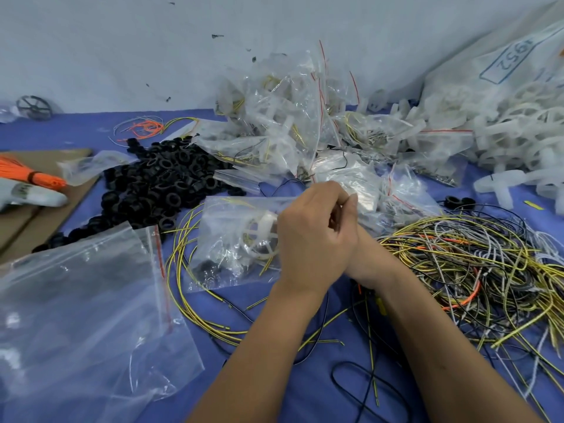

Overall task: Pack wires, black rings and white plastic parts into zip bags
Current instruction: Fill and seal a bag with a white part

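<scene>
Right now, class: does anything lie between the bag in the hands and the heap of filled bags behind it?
Nothing solid: the filled zip bag sits just before the heap of packed bags; only loose bags and black wire between.

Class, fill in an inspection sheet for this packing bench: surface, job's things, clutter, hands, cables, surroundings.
Surface: blue cloth, brown board at left.
Job's things: black rings heaped; white parts at right; filled bags piled at back; held bag holds a white part, yellow wire and something dark.
Clutter: empty bags, orange bundle.
Hands: left hand pinches the bag's edge; right hand mostly hidden behind it.
Cables: wire tangle at right, loose yellow wires.
Surroundings: pale wall.
</scene>
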`<action>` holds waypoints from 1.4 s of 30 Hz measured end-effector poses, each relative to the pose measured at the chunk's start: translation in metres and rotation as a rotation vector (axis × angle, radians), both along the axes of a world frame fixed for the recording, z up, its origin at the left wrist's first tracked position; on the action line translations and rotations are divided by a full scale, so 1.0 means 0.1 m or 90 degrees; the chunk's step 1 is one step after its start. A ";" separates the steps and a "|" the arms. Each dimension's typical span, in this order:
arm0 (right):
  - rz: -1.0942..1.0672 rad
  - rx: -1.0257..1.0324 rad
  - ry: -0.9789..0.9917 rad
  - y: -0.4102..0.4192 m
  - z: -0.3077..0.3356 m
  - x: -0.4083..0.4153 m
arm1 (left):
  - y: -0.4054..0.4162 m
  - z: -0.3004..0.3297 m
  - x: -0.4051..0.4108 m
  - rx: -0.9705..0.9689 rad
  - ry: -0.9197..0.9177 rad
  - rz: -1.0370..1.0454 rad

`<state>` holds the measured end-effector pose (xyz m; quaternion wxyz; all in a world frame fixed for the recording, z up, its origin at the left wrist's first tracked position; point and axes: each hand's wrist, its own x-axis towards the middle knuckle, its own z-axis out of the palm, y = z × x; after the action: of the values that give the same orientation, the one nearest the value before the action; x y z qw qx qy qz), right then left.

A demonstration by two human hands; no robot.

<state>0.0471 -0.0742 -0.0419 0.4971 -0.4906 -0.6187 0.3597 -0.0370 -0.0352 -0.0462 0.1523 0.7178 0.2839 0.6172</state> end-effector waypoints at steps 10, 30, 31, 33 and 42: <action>0.086 0.022 -0.065 0.12 -0.08 -0.03 | 0.08 -0.03 -0.01 -0.072 -0.053 0.006; -0.491 -0.079 -0.240 0.01 0.37 1.07 | 0.04 0.26 0.63 -0.189 0.163 -0.014; -0.527 -0.092 -0.306 -0.02 0.39 1.21 | 0.02 0.27 0.74 -0.195 0.195 -0.032; -0.604 -0.135 -0.423 -0.11 0.38 1.55 | -0.04 0.25 0.96 -0.209 0.254 -0.062; -0.666 -0.492 -0.535 -0.36 0.08 2.49 | -0.25 0.00 1.51 -0.259 0.324 -0.097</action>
<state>0.2962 -0.1102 -0.0341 0.1190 -0.9530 -0.2738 0.0522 0.1140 -0.0601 -0.0464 0.2624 0.8232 0.3754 0.3356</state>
